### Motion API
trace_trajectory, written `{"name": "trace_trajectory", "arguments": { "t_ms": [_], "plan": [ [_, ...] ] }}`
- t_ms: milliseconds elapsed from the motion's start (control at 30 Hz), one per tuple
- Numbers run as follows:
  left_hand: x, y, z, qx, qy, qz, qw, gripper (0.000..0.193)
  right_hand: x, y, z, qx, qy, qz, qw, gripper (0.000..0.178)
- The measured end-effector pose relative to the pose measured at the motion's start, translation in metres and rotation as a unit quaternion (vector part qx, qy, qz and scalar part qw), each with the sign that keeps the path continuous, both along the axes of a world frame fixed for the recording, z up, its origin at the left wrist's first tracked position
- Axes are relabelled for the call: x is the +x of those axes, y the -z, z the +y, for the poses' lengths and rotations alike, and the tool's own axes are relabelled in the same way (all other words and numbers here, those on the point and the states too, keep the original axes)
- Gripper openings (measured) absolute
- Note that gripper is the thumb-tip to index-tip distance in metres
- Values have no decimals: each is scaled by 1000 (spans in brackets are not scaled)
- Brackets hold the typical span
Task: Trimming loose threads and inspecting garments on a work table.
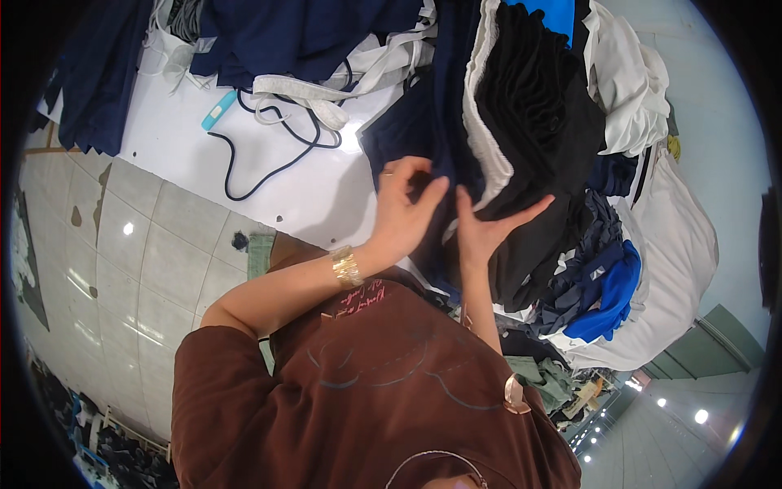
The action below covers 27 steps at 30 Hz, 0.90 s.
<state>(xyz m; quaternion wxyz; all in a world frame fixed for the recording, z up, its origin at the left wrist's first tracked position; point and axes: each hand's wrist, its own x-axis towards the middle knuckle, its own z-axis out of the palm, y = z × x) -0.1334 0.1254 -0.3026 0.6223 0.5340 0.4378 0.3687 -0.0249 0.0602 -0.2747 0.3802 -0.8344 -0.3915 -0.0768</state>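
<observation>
Some navy cloth [452, 106] against left grip [405, 213]

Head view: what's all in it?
table: one, white, upper left
navy cloth: several, navy, centre, top left
black stack: one, black, right of centre
white strip: one, white, centre
white cloth: at least two, white, right
blue cloth: two, bright blue, top and right
bands: count unclear, white, on table
cord: one or more, navy, table
cyan object: one, cyan, table
floor: one, grey, left
lights: several, white, lower right
shirt: one, brown, bottom
bracelet: one, gold, left wrist
hands, left and right: two, bare, centre
</observation>
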Motion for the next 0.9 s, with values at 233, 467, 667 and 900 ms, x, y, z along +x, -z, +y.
{"name": "trace_trajectory", "arguments": {
  "t_ms": [233,467,667,900],
  "plan": [
    [10,-41,12,46,187,-67,979,27,8,3,8,91,28,114,989,120],
    [-2,7,-16,-131,-23,14,991,56,37,-8,3,-16,112,42,993,117],
    [-4,10,-7,-239,68,-17,969,49,12,-4,10,0,96,21,995,120],
    [11,-23,-7,-157,148,-37,976,55,1,24,3,6,-35,-92,995,129]
  ]
}}
